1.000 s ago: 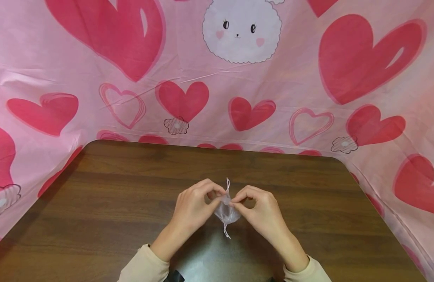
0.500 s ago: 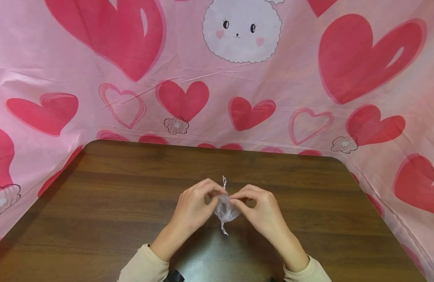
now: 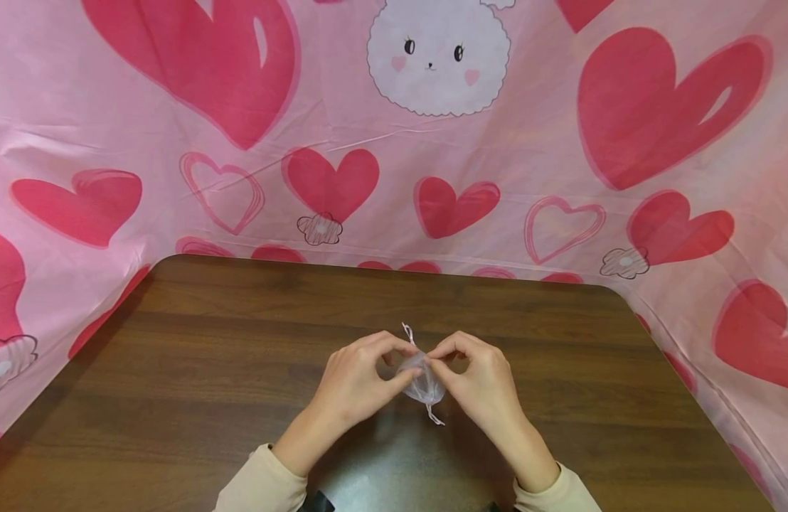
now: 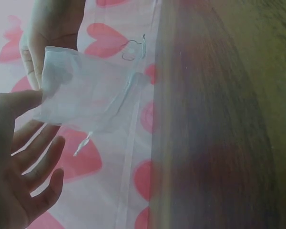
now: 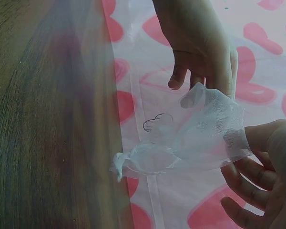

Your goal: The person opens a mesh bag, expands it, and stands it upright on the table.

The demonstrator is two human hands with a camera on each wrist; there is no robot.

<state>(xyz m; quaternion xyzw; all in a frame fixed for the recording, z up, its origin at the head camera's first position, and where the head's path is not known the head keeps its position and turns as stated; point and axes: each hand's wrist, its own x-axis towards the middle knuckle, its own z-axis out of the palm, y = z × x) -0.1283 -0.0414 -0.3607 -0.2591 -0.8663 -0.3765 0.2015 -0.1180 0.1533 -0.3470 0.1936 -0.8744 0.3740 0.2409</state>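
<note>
A small sheer white drawstring pouch is held up between both hands over the table. My left hand holds its rim, with thumb and index finger set apart on the fabric in the head view. Opposite it, my right hand pinches the rim between thumb and index finger. In the left wrist view the pouch hangs spread out, its cord crossing near the end away from the fingers. A knotted cord end shows in the right wrist view. The other fingers of both hands are loosely bent.
Below the hands lies a dark brown wooden table with rounded far corners. A pink curtain printed with red hearts surrounds its back and sides. Beige sleeves cover the forearms near the front edge.
The pouch has shifted slightly right and turned, its near cord loop swinging right. My left thumb and index finger have spread farther apart, and the left hand has moved a little right.
</note>
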